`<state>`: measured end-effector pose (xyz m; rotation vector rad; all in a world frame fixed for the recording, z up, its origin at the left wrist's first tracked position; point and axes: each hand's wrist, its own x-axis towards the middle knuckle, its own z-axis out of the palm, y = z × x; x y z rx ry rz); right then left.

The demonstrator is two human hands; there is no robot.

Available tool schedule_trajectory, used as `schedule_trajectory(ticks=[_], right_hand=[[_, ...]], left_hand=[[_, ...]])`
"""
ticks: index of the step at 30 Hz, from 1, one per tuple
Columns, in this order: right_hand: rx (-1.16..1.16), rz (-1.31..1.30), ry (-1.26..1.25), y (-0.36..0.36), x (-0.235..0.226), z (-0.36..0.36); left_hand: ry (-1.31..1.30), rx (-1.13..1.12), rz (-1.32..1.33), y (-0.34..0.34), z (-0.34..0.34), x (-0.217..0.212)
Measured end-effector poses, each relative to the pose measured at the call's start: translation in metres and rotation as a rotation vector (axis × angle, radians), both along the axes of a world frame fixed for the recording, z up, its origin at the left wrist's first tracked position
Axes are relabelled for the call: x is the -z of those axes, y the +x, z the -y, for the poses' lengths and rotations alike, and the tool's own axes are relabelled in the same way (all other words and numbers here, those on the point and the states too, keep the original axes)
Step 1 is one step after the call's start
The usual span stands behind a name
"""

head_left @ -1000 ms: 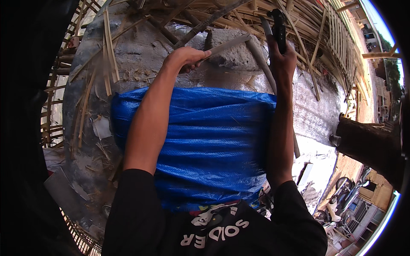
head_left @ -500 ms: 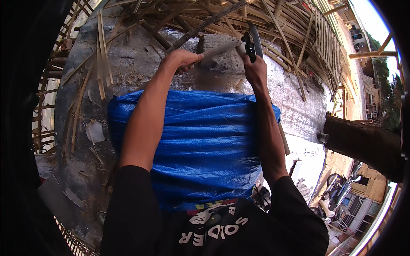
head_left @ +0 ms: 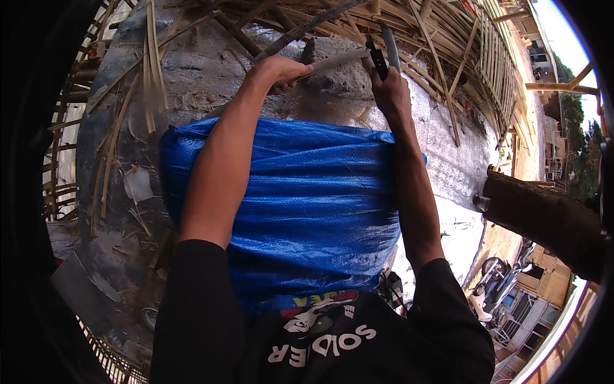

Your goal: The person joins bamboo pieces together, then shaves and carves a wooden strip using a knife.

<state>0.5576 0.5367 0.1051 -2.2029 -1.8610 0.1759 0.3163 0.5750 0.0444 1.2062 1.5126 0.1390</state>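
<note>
Two grips are engaged on one workpiece. The left hand (head_left: 276, 72) is closed around one end of a pale bamboo strip (head_left: 332, 61), which runs from that grip across to the right hand (head_left: 391, 95). The right hand is closed on the dark handle of a knife (head_left: 382, 56), whose blade meets the strip just above the right grip; whether it has entered the bamboo cannot be told. Judged from this, the strip is under working and not finished: it remains whole and held at both ends. Below both grips, a blue tarpaulin (head_left: 307, 211) lies under the forearms, over the lap. Beyond the grips, grey ground (head_left: 192, 70) carries scattered slivers, and farther out lies a heap of bamboo strips (head_left: 409, 25), which suggests more material left. To the right of the grips, well apart, stands a log (head_left: 543, 221).
</note>
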Motion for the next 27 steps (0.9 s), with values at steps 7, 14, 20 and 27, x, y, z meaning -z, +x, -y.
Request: schedule_trajectory(ticks=[7, 14, 20, 27], right_hand=[[-0.068, 0.015, 0.156, -0.009, -0.006, 0.009], [-0.045, -0.207, 0.257, -0.006, 0.001, 0.025], [-0.357, 0.205, 0.089, -0.015, 0.019, 0.026], [-0.042, 0.218, 0.006, -0.011, 0.022, 0.017]], left_hand=[[-0.011, 0.008, -0.062, -0.005, 0.006, -0.007], [-0.023, 0.076, -0.096, -0.011, 0.006, -0.001], [-0.037, 0.064, -0.088, -0.007, 0.009, -0.009], [-0.012, 0.078, -0.114, -0.007, 0.007, -0.009]])
